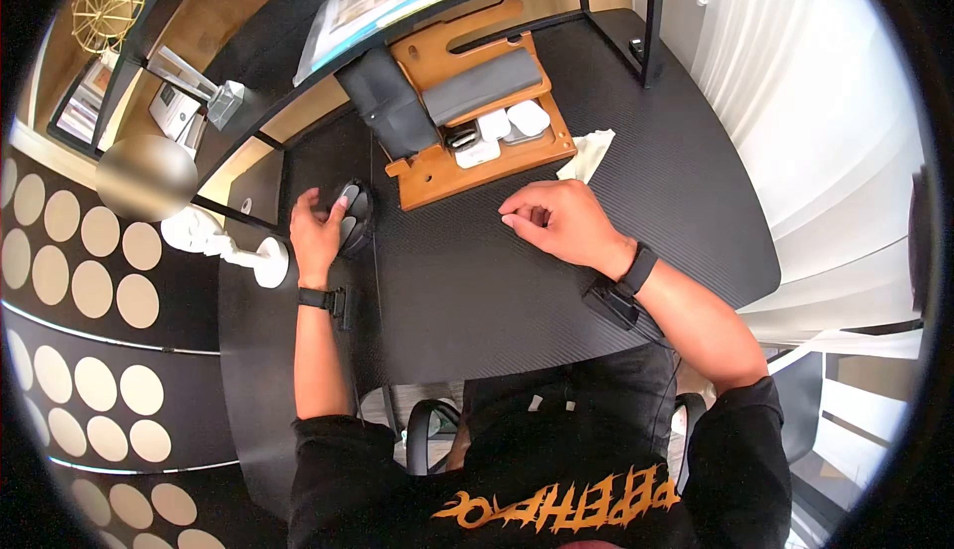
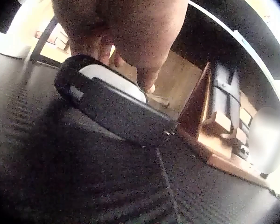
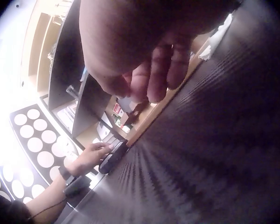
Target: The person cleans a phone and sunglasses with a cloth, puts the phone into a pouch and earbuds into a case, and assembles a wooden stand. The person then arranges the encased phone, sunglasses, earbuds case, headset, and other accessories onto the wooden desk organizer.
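Observation:
A black rounded case [image 1: 355, 219] with pale grey parts on its top lies on the desk at the left. My left hand [image 1: 316, 236] is right beside it, thumb at its edge and the other fingers reaching forward. In the left wrist view the case [image 2: 116, 107] stands in front of the fingers [image 2: 105, 49], partly hiding them. My right hand [image 1: 564, 219] is over the middle of the desk in front of a wooden organizer [image 1: 437, 186], its fingers loosely curled with nothing held. The right wrist view shows those curled fingers [image 3: 158, 77] from close by.
On the organizer are a black leather pouch [image 1: 388, 102], a long grey case [image 1: 482, 87] and several small white items. A crumpled pale tissue [image 1: 593, 155] lies by its right corner. A shelf [image 1: 651, 22] rises behind; a white figurine [image 1: 270, 262] stands left.

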A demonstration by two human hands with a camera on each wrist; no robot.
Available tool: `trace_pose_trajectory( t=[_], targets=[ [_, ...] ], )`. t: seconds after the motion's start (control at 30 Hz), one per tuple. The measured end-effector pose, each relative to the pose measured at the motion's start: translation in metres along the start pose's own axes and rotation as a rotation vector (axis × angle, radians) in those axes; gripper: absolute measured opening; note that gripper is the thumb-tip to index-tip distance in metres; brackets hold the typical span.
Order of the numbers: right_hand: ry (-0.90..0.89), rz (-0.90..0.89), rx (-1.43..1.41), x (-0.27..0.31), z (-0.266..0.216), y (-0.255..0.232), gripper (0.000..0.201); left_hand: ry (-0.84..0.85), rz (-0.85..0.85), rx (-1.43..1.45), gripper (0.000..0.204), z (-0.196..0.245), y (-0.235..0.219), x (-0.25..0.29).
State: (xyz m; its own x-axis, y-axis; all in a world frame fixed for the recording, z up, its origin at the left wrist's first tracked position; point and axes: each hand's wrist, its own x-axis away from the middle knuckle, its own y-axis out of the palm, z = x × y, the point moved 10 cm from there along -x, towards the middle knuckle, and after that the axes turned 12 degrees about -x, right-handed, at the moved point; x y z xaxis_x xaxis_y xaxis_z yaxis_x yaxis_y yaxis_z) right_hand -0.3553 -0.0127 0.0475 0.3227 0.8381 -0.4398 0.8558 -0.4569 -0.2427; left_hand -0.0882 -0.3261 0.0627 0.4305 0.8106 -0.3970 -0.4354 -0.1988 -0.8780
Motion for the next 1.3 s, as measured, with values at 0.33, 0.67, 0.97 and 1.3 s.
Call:
trace_pose_trajectory(
  t=[0.33,0.67,0.97,1.3],
  targets=[
    [0.039,0.008,0.026,-0.002,0.004,-0.004,0.013,0.249,0.132,0.273,0.041,0.139,-0.03,-0.03],
    [-0.019,0.047,0.067,-0.005,-0.001,-0.012,0.012,0.16,0.161,0.264,0.049,0.153,-0.017,-0.041],
    [-0.042,0.036,0.082,-0.004,-0.002,-0.011,0.011,0.212,0.229,0.233,0.055,0.157,-0.015,-0.045],
    [-0.05,0.031,0.092,-0.004,-0.004,-0.012,0.011,0.191,0.247,0.206,0.055,0.163,-0.01,-0.036]
  ],
)
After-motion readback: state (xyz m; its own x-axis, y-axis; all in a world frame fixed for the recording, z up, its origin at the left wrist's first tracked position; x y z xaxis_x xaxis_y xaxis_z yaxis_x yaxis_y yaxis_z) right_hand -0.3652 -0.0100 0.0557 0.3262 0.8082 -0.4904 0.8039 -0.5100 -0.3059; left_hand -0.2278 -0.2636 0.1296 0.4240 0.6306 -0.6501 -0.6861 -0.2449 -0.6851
